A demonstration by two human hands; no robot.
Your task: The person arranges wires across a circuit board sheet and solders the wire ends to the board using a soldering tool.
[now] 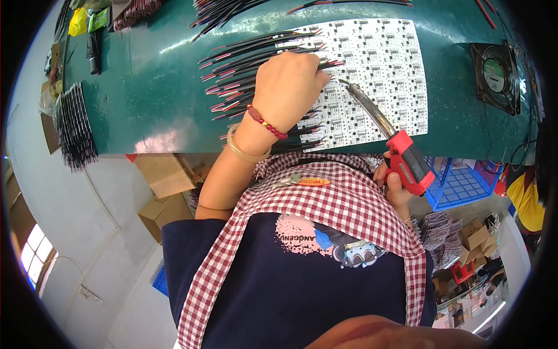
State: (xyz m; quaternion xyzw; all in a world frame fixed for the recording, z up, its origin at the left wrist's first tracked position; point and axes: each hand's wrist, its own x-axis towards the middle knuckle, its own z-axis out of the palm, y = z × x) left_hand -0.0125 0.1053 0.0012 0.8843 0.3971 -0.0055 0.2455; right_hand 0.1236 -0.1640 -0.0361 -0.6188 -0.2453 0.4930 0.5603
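A white sheet of small circuit boards lies on the green table, with several black cables in a row across its left part. Their bared ends show red and white wires. My left hand is closed over the row, finger and thumb pinched at a cable end; the hand covers most of that cable. My right hand, low by the table's front edge, grips a red and black soldering iron. The iron's metal tip points up and left, close to my left fingertips. Whether it touches a wire I cannot tell.
A black fan stands on the table at the right. More cable bundles lie at the back and over the left edge. Below the front edge are a blue plastic crate and cardboard boxes.
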